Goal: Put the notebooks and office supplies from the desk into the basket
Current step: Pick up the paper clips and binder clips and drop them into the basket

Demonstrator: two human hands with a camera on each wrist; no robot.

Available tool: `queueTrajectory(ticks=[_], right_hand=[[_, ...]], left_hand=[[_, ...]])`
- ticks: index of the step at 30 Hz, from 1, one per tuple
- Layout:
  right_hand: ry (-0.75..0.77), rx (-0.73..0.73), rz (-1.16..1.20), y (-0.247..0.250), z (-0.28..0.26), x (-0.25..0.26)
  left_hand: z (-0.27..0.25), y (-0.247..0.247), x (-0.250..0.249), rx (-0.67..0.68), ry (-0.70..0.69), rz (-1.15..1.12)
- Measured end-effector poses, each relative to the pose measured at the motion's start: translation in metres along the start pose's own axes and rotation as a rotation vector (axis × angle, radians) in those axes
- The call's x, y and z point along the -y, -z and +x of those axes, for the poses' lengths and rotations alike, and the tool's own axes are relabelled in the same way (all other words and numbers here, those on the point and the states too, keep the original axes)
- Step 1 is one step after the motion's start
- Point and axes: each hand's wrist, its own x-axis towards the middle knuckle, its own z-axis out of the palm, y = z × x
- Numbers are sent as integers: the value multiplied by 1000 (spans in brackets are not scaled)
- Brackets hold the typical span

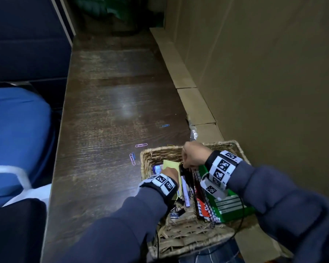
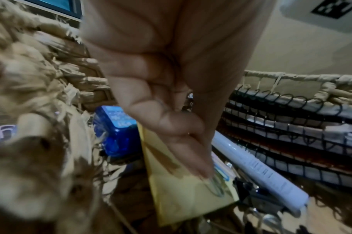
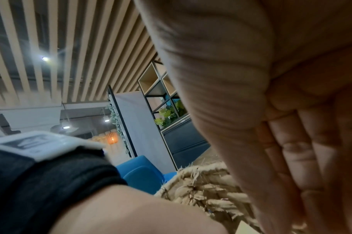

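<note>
A woven basket stands at the desk's near right end, beside the wall. In it lie a yellow sticky pad, a small blue box, a white pen, black binder clips and spiral notebooks leaning on a green one. My left hand reaches into the basket. In the left wrist view its fingertips pinch a paper clip against the yellow pad. My right hand curls over the top edge of the notebooks and holds them.
Loose paper clips lie on the dark wooden desk: a pink one, a blue one and a pair left of the basket. A cardboard wall runs along the right. A blue chair stands left.
</note>
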Motion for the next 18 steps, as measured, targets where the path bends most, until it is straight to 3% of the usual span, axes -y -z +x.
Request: queueTrajectory(ticks=[5, 9, 14, 18], right_hand=[[34, -4, -16, 19, 3, 7], [101, -57, 14, 52, 17, 17], [96, -167, 14, 91, 72, 32], [16, -179, -37, 97, 130, 39]], left_hand=[[1, 10, 2, 2, -12, 12], [-10, 30, 16, -84, -57, -88], [-31, 75, 61, -375, -157, -381], [-34, 104, 113, -665, -106, -570]])
